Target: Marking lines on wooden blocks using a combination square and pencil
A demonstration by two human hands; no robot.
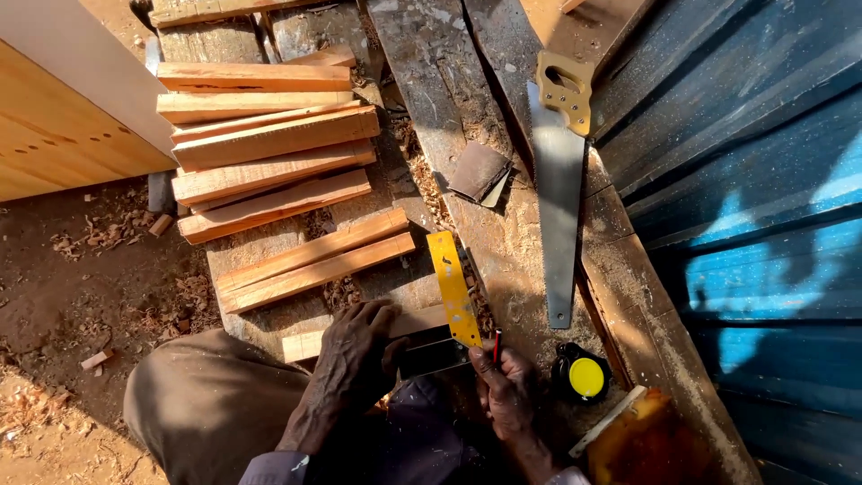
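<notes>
Head view looks down on a rough grey plank workbench dusted with sawdust, with a blue corrugated metal wall along its right side. The left hand lies flat with fingers spread, pressing down on a short pale wooden batten at the near edge of the bench and on the dark stock of a try square with a yellow metal blade; the blade runs away from the person across the batten. The right hand is closed around a thin red and black pencil, its tip close beside the yellow blade near the batten. The two hands are close together on either side of the square. Beyond them, two reddish wooden strips lie side by side on the bench, and a larger stack of similar reddish wooden strips sits farther back. A handsaw with a grey blade and tan wooden handle lies lengthwise to the right, with a folded piece of brown sandpaper just left of it. A black and yellow tape measure rests near the right hand. Wood shavings litter the dirt ground on the left.
</notes>
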